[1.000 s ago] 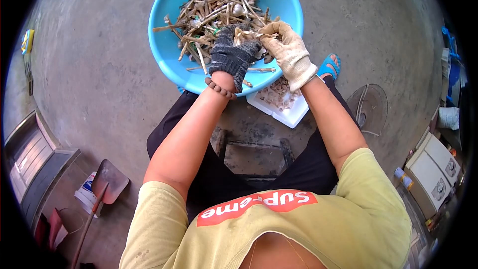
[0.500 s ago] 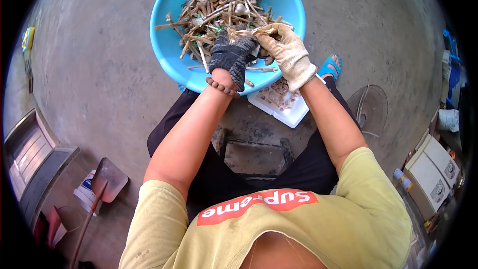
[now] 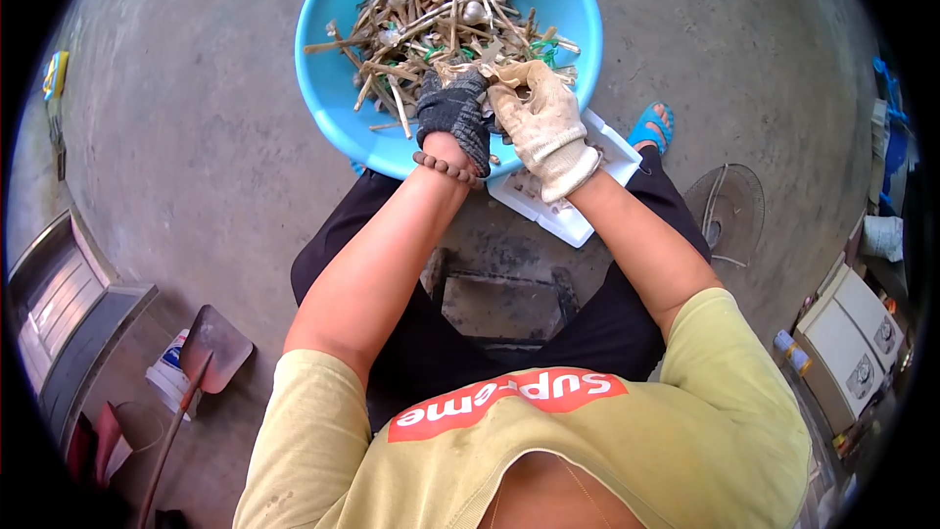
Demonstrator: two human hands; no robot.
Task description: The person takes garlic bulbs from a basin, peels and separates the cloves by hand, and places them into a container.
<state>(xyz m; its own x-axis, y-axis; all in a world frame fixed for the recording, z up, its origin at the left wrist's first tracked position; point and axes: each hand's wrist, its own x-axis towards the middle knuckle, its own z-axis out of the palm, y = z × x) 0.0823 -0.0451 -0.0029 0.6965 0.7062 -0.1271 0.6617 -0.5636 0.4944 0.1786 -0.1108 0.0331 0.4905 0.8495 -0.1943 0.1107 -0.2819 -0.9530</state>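
while left hand [image 3: 453, 116] and right hand [image 3: 539, 120] grip dry husk [image 3: 454, 70], the right partly hides a white tray [image 3: 568, 228].

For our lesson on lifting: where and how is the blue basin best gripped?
Likely by the rim, left and right, coming from outside: the blue basin is wide and round, its rim uncovered at both sides, while its near edge overlaps the white tray in view.
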